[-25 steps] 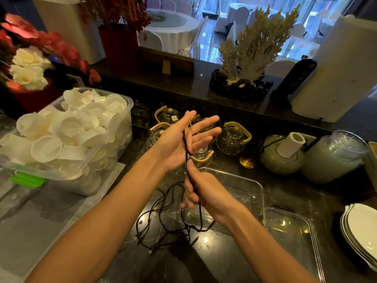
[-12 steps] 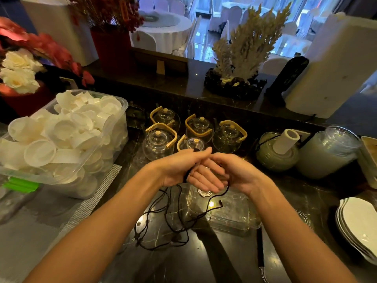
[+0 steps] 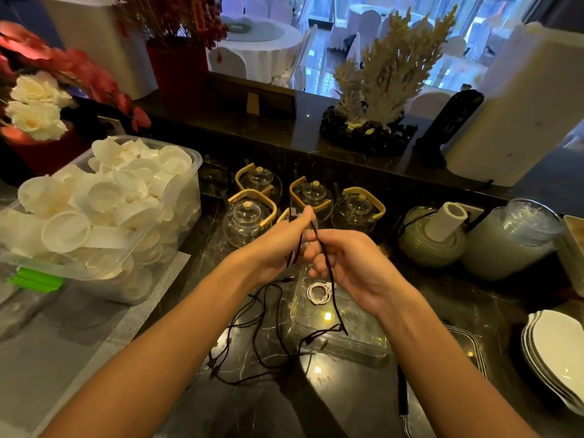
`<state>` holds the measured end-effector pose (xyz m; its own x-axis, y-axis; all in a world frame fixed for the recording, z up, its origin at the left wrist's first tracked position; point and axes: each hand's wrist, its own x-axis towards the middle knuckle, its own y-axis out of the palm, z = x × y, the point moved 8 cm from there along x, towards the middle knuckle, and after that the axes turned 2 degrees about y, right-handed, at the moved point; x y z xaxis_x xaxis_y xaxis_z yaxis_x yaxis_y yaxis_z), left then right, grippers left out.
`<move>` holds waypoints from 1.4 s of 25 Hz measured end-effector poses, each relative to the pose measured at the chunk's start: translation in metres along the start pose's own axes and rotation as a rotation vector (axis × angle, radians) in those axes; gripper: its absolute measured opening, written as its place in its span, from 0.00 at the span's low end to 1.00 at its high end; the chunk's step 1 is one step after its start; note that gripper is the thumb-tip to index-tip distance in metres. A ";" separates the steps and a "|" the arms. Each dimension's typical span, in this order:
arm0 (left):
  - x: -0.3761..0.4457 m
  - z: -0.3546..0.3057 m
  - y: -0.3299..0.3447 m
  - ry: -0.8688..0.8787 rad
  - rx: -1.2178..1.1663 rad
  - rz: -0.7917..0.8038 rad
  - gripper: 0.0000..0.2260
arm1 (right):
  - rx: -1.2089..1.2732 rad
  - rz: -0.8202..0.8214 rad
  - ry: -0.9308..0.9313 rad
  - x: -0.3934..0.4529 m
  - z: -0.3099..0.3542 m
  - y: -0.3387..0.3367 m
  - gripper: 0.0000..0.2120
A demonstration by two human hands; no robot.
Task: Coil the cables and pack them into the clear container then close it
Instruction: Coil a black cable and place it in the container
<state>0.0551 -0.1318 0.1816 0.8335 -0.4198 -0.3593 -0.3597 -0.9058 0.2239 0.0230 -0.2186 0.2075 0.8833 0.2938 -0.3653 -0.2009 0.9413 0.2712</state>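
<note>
A thin black cable lies in loose tangled loops on the dark counter and runs up into both hands. My left hand pinches its plug end between thumb and fingers, with a couple of strands hanging from the fist. My right hand is closed around the strand just beside the left hand; the cable drops from it over the clear container. The container sits open below my hands. A small coiled white cable lies inside it. The clear lid rests to the right, partly hidden by my right forearm.
A large plastic tub of white cups stands at the left on a grey mat. Several glass teapots sit behind my hands. Jars and stacked white plates are at the right. A raised ledge holds flowers and coral.
My left hand went from spread open and raised to closed on the cable lower down. My right hand rose from the strand below to meet it, winding cable. The view shifted slightly.
</note>
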 end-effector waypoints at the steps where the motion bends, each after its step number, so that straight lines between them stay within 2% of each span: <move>1: 0.003 0.000 -0.001 0.026 -0.063 -0.032 0.23 | -0.011 0.017 -0.015 -0.004 -0.007 0.002 0.13; 3: 0.008 -0.006 0.001 0.098 -0.290 -0.045 0.20 | -0.062 0.049 -0.003 -0.013 -0.029 0.004 0.16; 6: 0.012 -0.025 0.004 0.205 -0.581 0.033 0.21 | -0.067 0.074 0.084 -0.023 -0.073 0.002 0.21; 10: 0.000 -0.042 0.021 0.190 -0.594 0.150 0.20 | -0.022 -0.015 0.179 -0.021 -0.113 -0.025 0.25; 12: -0.010 -0.041 0.030 0.143 -0.498 0.210 0.19 | -0.115 -0.104 0.221 -0.013 -0.116 -0.042 0.26; 14: -0.015 -0.033 0.037 0.064 -0.320 0.284 0.20 | -0.036 -0.123 0.219 -0.002 -0.106 -0.057 0.21; 16: -0.019 -0.019 0.036 -0.012 -0.135 0.332 0.21 | 0.138 -0.066 0.180 0.007 -0.083 -0.065 0.13; 19: -0.020 0.003 0.033 -0.095 0.090 0.340 0.24 | 0.232 0.027 0.169 0.014 -0.048 -0.067 0.10; 21: -0.020 0.019 0.031 -0.160 0.183 0.305 0.27 | 0.138 0.051 0.221 0.013 -0.034 -0.061 0.10; 23: -0.016 0.030 0.021 -0.194 0.199 0.200 0.27 | -0.029 0.021 0.203 0.010 -0.017 -0.055 0.11; 25: -0.010 0.035 0.012 -0.181 0.083 0.075 0.26 | -0.141 -0.003 0.118 0.005 -0.003 -0.045 0.11; 28: -0.001 0.028 0.007 -0.069 -0.271 -0.062 0.23 | -0.192 -0.010 -0.024 -0.007 -0.002 -0.027 0.15; 31: 0.007 0.018 0.013 0.009 -0.572 -0.051 0.19 | -0.234 -0.032 -0.082 -0.016 -0.027 -0.018 0.17; 35: 0.009 0.013 0.021 0.015 -0.689 0.044 0.15 | -0.296 0.006 -0.010 -0.027 -0.073 -0.013 0.22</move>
<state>0.0496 -0.1554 0.1709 0.8318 -0.4499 -0.3251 -0.0491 -0.6431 0.7642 -0.0292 -0.2264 0.1489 0.8857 0.2994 -0.3548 -0.3197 0.9475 0.0016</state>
